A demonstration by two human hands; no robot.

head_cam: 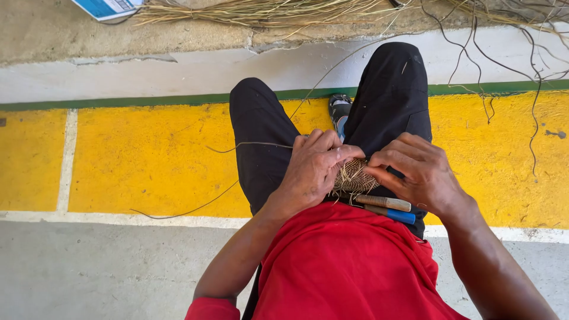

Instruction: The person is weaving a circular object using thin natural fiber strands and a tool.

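Red shirt right up close, black trousers beyond. Small woven fibre disc sitting in the lap, just above the shirt hem. Left hand clamped on the disc's left edge, fingers curled over it. Right hand pinching the disc's right edge. Two tools tucked just below the disc: tan-handled one, blue-handled one. Thin strand trailing left of the disc across the yellow painted floor. Dry fibre bundle way beyond the disc.

red short-sleeved shirt, black trousers, dark shoe
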